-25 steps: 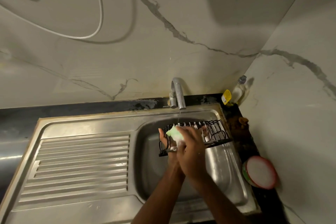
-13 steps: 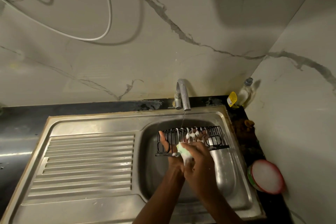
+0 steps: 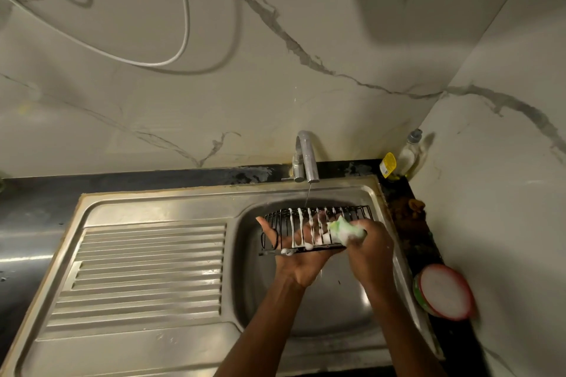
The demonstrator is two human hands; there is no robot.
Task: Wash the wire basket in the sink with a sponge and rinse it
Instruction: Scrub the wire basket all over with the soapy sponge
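Note:
A black wire basket (image 3: 281,219) hangs tilted over the steel sink bowl (image 3: 337,309), with white foam streaked down several of its wires. My left hand (image 3: 301,260) holds it from below, thumb up at the left end and fingers behind the wires. My right hand (image 3: 369,251) grips a soapy green sponge (image 3: 344,229) and presses it on the basket's right part. A thin stream of water falls from the tap (image 3: 306,157) just behind the basket.
The ribbed steel drainboard (image 3: 147,272) lies left of the bowl. On the dark counter at the right sit a red-rimmed bowl (image 3: 444,292), a bottle (image 3: 409,151) in the corner and a yellow tag (image 3: 388,165). Cables hang on the marble wall.
My right hand has carried the sponge from the basket's front left part across to its right part. More foam streaks show on the wires. The left hand's grip looks unchanged.

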